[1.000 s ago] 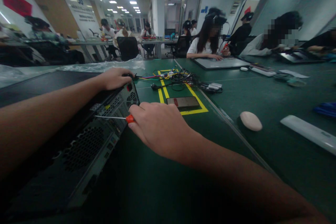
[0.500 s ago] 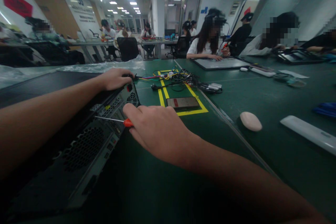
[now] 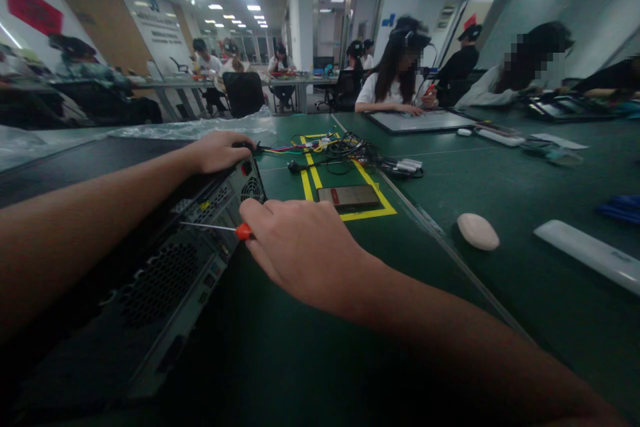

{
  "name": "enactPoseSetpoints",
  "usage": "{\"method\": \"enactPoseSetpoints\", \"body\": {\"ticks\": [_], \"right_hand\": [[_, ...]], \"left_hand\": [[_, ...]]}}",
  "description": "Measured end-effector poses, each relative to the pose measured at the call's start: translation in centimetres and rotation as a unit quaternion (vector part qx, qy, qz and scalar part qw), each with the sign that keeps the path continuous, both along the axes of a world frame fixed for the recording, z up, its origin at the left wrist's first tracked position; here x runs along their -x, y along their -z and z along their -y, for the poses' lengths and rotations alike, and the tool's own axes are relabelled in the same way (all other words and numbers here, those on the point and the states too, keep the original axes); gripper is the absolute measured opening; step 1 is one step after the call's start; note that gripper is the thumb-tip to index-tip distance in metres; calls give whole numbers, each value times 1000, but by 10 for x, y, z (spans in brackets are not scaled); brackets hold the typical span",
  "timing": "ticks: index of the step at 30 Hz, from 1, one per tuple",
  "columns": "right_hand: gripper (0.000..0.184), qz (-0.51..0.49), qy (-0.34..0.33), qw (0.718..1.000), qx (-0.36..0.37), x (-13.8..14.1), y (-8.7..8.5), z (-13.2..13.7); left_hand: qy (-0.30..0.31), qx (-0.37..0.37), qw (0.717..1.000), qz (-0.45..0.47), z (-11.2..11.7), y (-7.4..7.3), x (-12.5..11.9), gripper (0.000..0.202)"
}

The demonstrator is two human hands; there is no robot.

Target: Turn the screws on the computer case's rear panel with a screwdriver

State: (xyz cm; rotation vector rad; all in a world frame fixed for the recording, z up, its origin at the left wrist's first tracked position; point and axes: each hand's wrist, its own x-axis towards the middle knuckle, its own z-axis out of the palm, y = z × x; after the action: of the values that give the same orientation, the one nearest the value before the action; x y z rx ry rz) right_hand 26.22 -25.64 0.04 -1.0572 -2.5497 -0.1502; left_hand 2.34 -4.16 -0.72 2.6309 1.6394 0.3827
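Observation:
A black computer case lies on the left of the table, its rear panel with vents and ports turned towards the right. My left hand rests over the case's far top corner, fingers bent around the edge and gripping it. In my right hand is a screwdriver, the orange handle mostly hidden inside my closed fingers. Its thin metal shaft points left, with the tip at the upper edge of the rear panel. Whether a screw sits under the tip is too small to tell.
Beyond the case, a tangle of cables and a flat grey-brown box lie by yellow tape. On the right are a pale mouse and a long white object. Clear plastic sheeting lies behind. Co-workers sit across the table.
My right hand has turned slightly around the screwdriver handle, its knuckles shifting a little. The screwdriver tip stays at the same spot, and my left hand and the case hold still.

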Motion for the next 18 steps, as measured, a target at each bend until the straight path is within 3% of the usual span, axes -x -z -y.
{"method": "enactPoseSetpoints", "body": {"ticks": [18], "right_hand": [[27,-33,19,999,-4,2,-1,1]], "left_hand": [[-11,0,1000,-9,3,-2,-2,63]]}}
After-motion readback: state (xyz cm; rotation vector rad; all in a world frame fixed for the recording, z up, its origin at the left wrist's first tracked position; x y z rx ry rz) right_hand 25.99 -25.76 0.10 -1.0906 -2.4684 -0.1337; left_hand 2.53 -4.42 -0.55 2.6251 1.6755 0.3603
